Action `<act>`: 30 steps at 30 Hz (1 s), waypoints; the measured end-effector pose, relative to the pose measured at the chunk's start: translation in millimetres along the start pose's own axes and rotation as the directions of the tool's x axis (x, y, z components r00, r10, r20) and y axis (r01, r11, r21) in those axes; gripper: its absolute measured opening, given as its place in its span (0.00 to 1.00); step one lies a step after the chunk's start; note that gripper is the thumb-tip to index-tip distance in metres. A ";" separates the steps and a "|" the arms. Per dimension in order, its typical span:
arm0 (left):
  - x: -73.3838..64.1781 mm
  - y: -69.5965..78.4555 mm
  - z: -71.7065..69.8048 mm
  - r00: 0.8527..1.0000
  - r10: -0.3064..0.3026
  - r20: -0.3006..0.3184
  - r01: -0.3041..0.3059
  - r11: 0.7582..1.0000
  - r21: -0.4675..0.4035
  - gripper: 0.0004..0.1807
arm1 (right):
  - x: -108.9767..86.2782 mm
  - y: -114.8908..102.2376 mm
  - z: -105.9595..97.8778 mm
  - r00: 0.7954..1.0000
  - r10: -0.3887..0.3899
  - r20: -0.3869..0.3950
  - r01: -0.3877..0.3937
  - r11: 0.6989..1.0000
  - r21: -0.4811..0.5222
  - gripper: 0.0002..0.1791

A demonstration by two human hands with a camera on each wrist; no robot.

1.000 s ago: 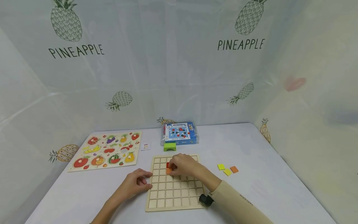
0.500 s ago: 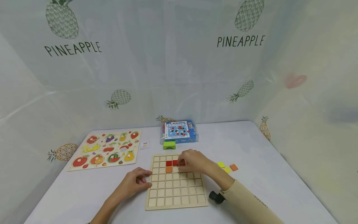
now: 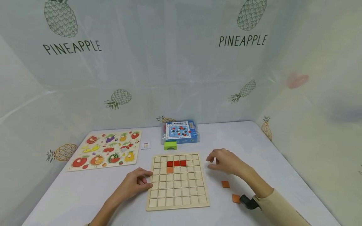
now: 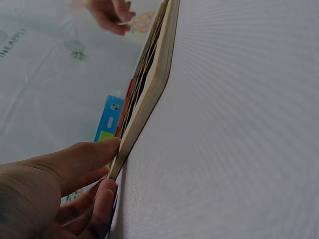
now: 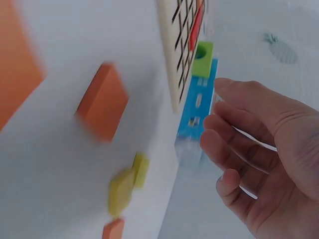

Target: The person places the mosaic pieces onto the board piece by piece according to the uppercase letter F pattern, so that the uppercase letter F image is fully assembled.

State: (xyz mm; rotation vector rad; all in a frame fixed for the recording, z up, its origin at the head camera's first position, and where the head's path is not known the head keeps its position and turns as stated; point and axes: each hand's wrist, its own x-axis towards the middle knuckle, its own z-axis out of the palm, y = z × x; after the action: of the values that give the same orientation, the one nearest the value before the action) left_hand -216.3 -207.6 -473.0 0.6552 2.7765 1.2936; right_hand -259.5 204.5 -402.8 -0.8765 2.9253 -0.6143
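Three red square tiles (image 3: 176,163) lie in a row on the wooden grid board (image 3: 177,205), with an orange tile (image 3: 170,170) below the leftmost one. At the board's left edge rests my left hand (image 3: 134,184), index fingertip and thumb tip touching the rim some way apart. In the left wrist view its fingertips meet the board (image 4: 149,102) at the edge. Above the table, right of the board, hovers my right hand (image 3: 226,161), fingers loosely bent and holding nothing. Loose orange tiles (image 3: 225,184) and yellow tiles (image 5: 121,191) lie near it; in the head view that arm hides the yellow ones.
A fruit puzzle board (image 3: 106,150) lies at the back left, with a small printed card (image 3: 145,145) beside it. Behind the grid board stand a green arch block (image 3: 170,145) and a blue boxed set (image 3: 181,131). A black wrist camera (image 3: 249,202) sits on the right arm.
My right hand has left the red tiles on the board and moved right, over the table. The third red tile now shows fully. My left hand stays at the board's edge.
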 end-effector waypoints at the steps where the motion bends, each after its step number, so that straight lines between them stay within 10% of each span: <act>1: -0.1 0.0 0.1 1.000 0.008 -0.002 -0.008 1.000 0.000 0.22 | -5.1 4.7 -2.2 1.000 0.008 -0.004 -0.008 1.000 -0.002 0.12; 15: -0.1 3.7 -0.4 1.000 -0.018 0.000 0.018 1.000 -0.015 0.22 | -56.1 60.1 -15.4 0.992 0.112 -0.050 -0.112 0.994 0.004 0.15; 30: -1.6 5.8 -1.2 0.998 -0.049 0.034 0.049 0.999 -0.010 0.23 | -65.9 81.7 -5.3 0.996 0.075 -0.041 -0.075 0.997 -0.005 0.18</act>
State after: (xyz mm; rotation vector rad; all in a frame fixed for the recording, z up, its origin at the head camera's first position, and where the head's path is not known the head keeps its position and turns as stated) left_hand -212.9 -205.7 -468.2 0.5991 2.7382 1.2760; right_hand -247.5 304.0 -434.5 -0.7592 2.9819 -0.6256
